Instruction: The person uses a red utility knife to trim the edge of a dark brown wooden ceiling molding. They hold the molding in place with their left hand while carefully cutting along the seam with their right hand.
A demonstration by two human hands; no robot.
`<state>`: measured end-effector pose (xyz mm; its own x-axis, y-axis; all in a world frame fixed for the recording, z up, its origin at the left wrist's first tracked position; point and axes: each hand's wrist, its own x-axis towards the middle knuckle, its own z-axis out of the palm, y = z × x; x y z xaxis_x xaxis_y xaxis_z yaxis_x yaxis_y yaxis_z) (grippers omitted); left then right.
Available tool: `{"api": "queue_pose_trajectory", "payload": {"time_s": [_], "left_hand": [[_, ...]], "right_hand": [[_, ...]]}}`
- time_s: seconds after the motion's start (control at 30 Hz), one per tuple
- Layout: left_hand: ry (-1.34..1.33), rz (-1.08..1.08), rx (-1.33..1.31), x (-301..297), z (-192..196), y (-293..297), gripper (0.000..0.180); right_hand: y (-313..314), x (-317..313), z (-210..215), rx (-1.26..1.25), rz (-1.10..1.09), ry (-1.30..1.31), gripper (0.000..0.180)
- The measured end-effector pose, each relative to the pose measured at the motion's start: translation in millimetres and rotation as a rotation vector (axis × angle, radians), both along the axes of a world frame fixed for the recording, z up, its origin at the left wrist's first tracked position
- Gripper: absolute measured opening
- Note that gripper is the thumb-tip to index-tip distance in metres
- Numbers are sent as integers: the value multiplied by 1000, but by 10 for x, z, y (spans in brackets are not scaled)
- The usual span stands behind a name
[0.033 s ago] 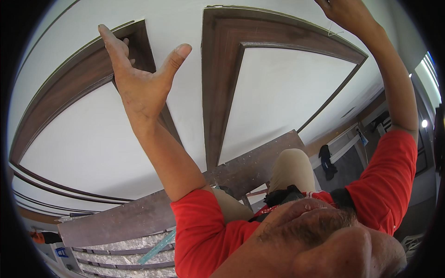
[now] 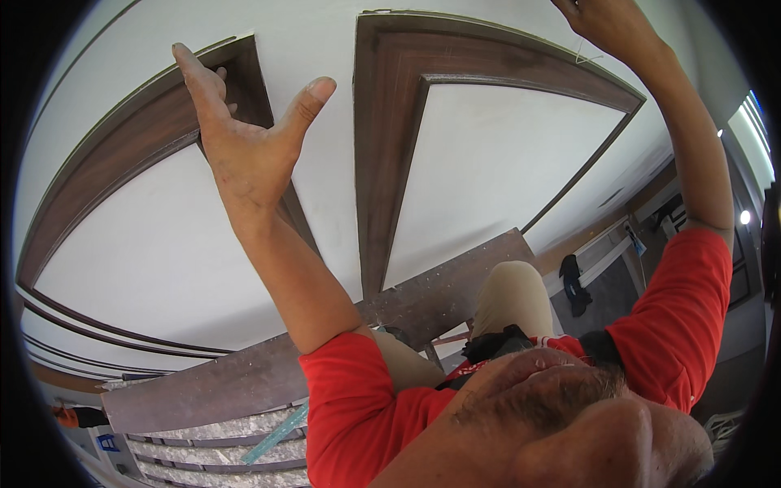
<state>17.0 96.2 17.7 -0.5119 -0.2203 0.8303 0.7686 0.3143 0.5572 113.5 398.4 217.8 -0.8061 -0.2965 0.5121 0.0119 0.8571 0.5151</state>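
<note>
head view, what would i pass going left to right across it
Small blue stool-like object, the person's left hand, dark brown wooden upright of the right-hand panel frame, beige-trousered knee, the person's right hand, small round light.

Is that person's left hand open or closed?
Open. The left hand has its thumb spread wide from the fingers, with dark brown trim showing in the gap.

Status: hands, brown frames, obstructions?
Left hand open, overlapping left brown frame; contact unclear. Right hand cut off by picture edge, grip unclear. Left forearm partly hides that frame.
</note>
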Motion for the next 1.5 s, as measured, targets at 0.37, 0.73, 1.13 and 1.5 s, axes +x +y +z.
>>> {"api": "queue_pose_trajectory", "payload": {"time_s": [0.37,0.73,1.13,1.5], "left_hand": [[-7,24,-14,-43,-24,-22,148],[-10,-3,-26,-30,-34,-55,149],[23,41,-80,1,-32,-84,140],[-47,-37,-42,20,-13,-95,145]], "right_hand": [[147,26,-41,34,62,48,41],[324,-3,-73,26,63,51,41],[401,-63,-86,10,53,86,44],[524,-27,-137,-6,52,106,44]]}}
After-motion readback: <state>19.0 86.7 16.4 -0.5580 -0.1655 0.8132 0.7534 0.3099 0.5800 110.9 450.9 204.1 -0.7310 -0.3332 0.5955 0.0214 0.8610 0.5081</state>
